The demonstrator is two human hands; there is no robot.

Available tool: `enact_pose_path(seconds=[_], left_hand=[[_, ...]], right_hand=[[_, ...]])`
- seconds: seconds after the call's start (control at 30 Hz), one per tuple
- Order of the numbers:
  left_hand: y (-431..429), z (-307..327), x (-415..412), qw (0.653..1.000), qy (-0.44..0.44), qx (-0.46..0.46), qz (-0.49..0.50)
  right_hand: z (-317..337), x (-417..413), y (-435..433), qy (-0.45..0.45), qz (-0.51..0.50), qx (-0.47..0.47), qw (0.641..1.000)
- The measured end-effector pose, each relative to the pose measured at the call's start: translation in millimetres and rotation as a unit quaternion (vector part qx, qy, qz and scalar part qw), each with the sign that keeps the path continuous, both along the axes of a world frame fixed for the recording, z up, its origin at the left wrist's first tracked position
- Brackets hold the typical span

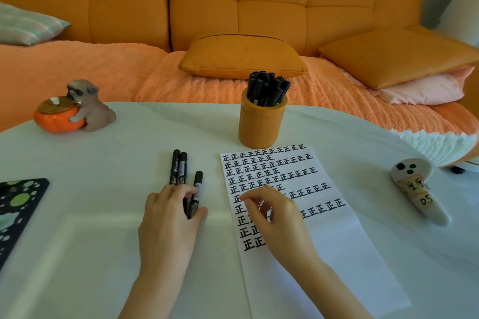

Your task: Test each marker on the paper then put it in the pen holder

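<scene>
Your left hand has its grip pinching the rightmost loose marker, likely next for testing; your right hand, grip released, hovers over the paper.

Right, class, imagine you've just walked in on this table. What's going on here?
A person is working through black markers at a white table. Their left hand lies over three loose markers, with thumb and fingers round the rightmost marker. The right hand is empty, loosely curled over the paper, which is mostly filled with rows of test characters. The orange pen holder behind the paper is already packed with markers.
</scene>
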State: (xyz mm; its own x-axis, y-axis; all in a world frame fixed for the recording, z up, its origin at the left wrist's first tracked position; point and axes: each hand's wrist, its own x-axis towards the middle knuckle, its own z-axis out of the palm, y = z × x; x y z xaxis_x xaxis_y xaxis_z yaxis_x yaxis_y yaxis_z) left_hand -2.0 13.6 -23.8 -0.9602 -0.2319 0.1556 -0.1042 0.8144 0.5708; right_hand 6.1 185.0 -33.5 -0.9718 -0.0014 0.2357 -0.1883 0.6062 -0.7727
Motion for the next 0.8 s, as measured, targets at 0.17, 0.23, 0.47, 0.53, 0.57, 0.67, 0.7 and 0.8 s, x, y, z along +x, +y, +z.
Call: enact_pose_path(seconds=[0.17, 0.23, 0.47, 0.53, 0.57, 0.67, 0.7, 0.8], left_hand=[[7, 1, 2, 1.000, -0.002, 0.001, -0.011], [7, 0, 2, 1.000, 0.002, 0.013, -0.012], [8, -1, 3, 0.997, 0.022, 0.074, -0.019], [8, 0, 3, 0.994, 0.034, 0.100, -0.029], [8, 1, 3, 0.992, 0.042, 0.116, -0.038], [10, 3, 4, 0.980, 0.054, 0.173, -0.079], [11, 4, 4, 0.974, 0.051, 0.195, -0.099], [15, 7, 5, 0.955, 0.031, 0.234, -0.179]], right_hand=[[-1, 2, -1, -0.009, 0.001, 0.007, 1.000], [1, 3, 0, -0.014, 0.000, 0.002, 1.000], [2, 2, 0, -0.024, -0.008, -0.009, 1.000], [2, 2, 0, -0.029, -0.012, -0.016, 0.999], [3, 2, 0, -0.037, -0.016, -0.027, 0.999], [7, 1, -1, -0.076, -0.022, -0.116, 0.990], [10, 0, -2, -0.091, -0.021, -0.158, 0.983], [18, -2, -3, -0.134, -0.011, -0.271, 0.953]])
